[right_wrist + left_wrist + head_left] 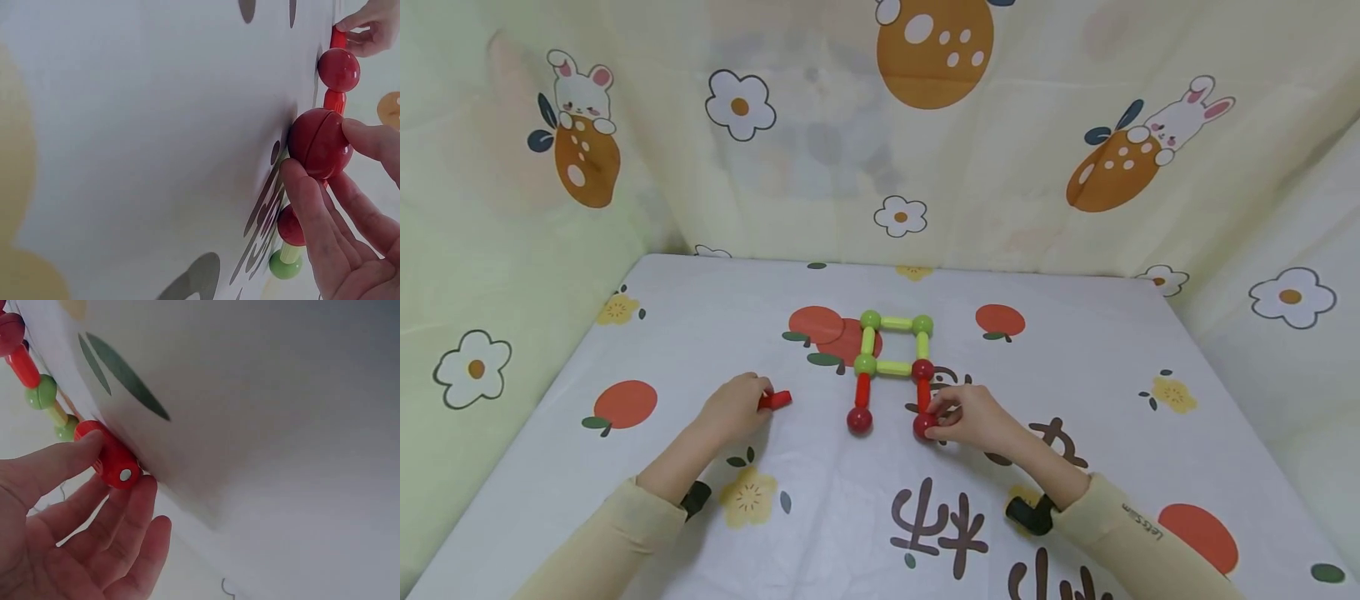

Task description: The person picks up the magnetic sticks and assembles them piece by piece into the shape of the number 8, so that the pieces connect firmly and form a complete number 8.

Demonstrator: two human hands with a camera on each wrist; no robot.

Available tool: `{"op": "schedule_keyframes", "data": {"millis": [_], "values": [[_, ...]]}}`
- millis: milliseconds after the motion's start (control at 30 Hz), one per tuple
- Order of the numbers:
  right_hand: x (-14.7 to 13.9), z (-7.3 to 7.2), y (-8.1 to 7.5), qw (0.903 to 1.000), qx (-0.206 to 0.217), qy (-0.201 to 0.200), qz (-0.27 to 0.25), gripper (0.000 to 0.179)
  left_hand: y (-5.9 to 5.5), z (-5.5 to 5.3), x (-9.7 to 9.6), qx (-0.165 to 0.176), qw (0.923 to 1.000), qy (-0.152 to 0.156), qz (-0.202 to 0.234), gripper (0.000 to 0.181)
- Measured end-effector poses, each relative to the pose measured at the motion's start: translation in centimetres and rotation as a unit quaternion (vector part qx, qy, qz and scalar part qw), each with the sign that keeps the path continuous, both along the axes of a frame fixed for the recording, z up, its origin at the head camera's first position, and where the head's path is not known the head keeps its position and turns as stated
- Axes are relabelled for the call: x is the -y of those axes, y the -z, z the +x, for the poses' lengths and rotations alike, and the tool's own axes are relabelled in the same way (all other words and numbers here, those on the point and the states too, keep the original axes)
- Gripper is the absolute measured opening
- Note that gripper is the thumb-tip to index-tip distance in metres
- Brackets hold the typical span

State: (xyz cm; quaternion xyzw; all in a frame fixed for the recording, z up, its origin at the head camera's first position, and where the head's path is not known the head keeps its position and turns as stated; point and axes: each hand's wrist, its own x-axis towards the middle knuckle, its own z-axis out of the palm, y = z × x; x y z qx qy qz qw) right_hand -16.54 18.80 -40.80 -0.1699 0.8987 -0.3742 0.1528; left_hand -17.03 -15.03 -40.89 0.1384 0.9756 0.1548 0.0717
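A frame of magnetic sticks and balls lies flat on the table. Its far part is a square of green sticks [895, 367] with three green balls [870, 320] and one red ball [922, 370] at the near right corner. Two red sticks [862, 390] run from it toward me, each ending in a red ball [860, 421]. My right hand [973, 419] pinches the right end ball [320, 144] between thumb and fingers. Left of the frame, my left hand [735, 408] pinches a loose red stick [115, 456], whose silvery round end faces the wrist camera.
The white tablecloth [820, 517] has printed fruit, flowers and dark lettering. A patterned curtain [820, 167] rises behind the table and along both sides. Black wrist cameras [1030, 515] sit at the sleeve cuffs.
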Motion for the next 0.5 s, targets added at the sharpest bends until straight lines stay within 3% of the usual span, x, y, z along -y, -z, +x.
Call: {"op": "schedule_keyframes", "data": {"millis": [267, 500], "values": [[0.2, 0.1, 0.0, 0.9999, 0.009, 0.013, 0.002, 0.023, -0.4, -0.2, 0.0, -0.001, 1.0000, 0.006, 0.006, 0.017], [0.0, 0.2, -0.1, 1.0000, 0.009, 0.004, -0.001, 0.025, -0.9, -0.5, -1.1, -0.026, 0.9960, 0.063, 0.058, 0.015]]}}
